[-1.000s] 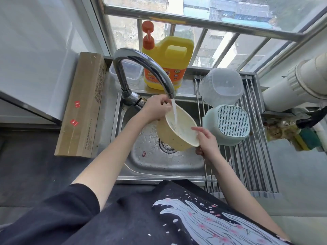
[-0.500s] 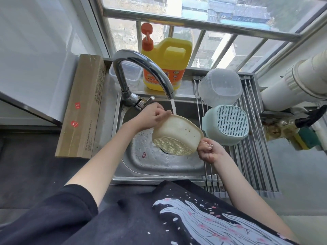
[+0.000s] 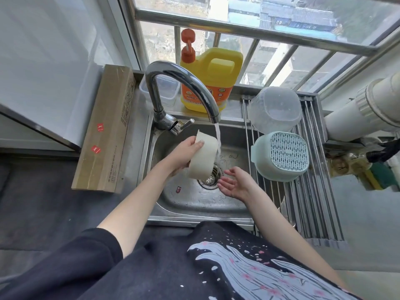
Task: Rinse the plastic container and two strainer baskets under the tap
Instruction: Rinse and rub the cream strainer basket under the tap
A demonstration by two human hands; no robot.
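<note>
My left hand (image 3: pixel 184 153) grips a cream strainer basket (image 3: pixel 204 159) by its rim, tipped on its side over the sink (image 3: pixel 194 204), just left of the running water stream (image 3: pixel 218 137) from the curved steel tap (image 3: pixel 179 83). My right hand (image 3: pixel 237 182) hovers palm up and holds nothing, over the drain (image 3: pixel 211 177) to the right of the basket. On the roll-up drying rack (image 3: pixel 311 202) a pale green strainer basket (image 3: pixel 281 155) lies upside down. Behind it rests a clear plastic container (image 3: pixel 273 109), also upside down.
A yellow detergent jug (image 3: pixel 213 79) with an orange pump stands behind the tap beside a small clear tub (image 3: pixel 165 89). A long cardboard box (image 3: pixel 106 131) lies left of the sink. White pipes (image 3: pixel 368 107) run at the right, above cluttered sponges.
My right hand has let go of the cream basket and opened below it. My left hand has turned the basket onto its side, left of the stream.
</note>
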